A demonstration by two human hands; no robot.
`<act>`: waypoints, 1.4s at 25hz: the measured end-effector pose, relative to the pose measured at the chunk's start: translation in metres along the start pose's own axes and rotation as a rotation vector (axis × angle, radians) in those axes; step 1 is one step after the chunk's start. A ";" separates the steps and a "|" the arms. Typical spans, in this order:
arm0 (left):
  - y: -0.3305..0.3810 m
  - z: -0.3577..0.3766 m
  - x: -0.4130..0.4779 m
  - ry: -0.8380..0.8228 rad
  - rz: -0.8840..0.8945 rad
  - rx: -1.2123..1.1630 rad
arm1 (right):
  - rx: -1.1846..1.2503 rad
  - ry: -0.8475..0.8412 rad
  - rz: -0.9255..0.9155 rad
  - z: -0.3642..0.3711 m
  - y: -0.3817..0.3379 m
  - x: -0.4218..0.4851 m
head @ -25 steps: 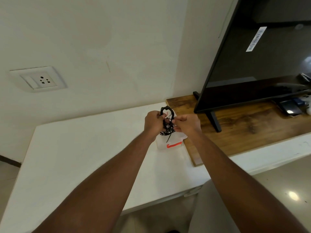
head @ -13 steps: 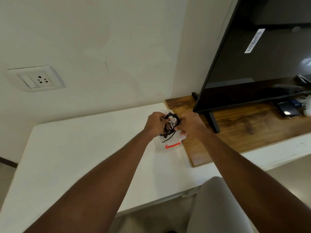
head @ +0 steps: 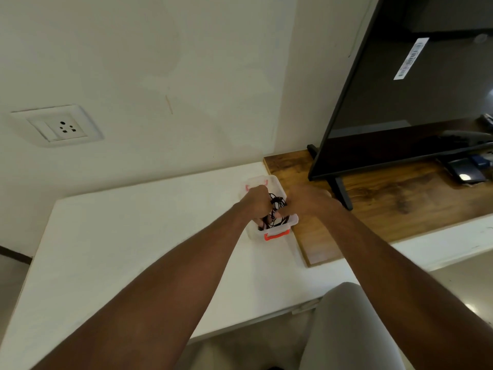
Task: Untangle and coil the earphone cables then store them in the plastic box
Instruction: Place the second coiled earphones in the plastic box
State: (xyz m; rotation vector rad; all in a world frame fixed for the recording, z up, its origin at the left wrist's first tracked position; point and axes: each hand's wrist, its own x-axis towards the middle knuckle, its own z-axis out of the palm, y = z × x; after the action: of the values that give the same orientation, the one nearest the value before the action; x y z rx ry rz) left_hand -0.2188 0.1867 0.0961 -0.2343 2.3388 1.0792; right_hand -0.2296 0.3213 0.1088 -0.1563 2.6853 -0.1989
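Our hands have come down: the left hand (head: 256,201) and right hand (head: 306,200) both pinch the black earphone cables (head: 276,212) inside the plastic box (head: 274,235).

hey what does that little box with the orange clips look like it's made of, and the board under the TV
The box looks like translucent, slightly frosted plastic: the black cables inside show through its wall. Its latches look like opaque orange plastic. The board shows dark brown wood grain with a faint sheen; solid wood or laminate, cannot tell.
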 end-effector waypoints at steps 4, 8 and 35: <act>0.000 0.002 0.010 -0.052 0.039 0.125 | 0.154 0.122 0.059 0.006 0.002 0.003; -0.002 0.001 0.011 -0.007 0.057 0.188 | 0.402 0.249 0.085 0.004 0.004 -0.004; -0.045 0.013 -0.019 0.357 -0.093 -0.296 | -0.277 0.432 -0.067 0.038 -0.018 -0.025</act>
State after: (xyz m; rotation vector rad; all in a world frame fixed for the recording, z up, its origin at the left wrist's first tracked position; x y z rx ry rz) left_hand -0.1812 0.1658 0.0702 -0.6898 2.4310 1.4327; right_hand -0.1894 0.3025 0.0886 -0.3204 3.1313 0.1390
